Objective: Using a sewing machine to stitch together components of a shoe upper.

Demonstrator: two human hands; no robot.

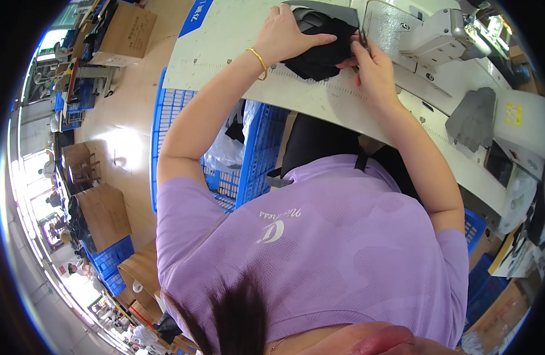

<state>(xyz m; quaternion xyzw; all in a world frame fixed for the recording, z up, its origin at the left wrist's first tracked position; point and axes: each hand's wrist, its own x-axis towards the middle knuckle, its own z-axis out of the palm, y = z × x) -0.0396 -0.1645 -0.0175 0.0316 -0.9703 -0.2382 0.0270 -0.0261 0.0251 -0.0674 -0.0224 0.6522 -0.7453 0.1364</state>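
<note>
A bunched piece of black fabric (327, 52) lies on the white worktable (213, 47), with a grey piece of cloth (337, 13) under and behind it. My left hand (286, 36) grips the fabric from its left side, the thumb stretched across the top. At the fabric's right edge my right hand (374, 70) is closed, its thumb and fingers round a slim dark metal tool (362, 36). Whether the tool is tweezers or snips I cannot tell. Some of the right fingers are hidden beneath the hand and the cloth.
Close to my right hand stands a white sewing machine (441, 35). A flat grey fabric piece (472, 118) lies right of it, beside a white box (524, 115). Below the table's left edge is a blue crate (257, 157) with a plastic bag. Cardboard boxes (104, 216) stand on the floor.
</note>
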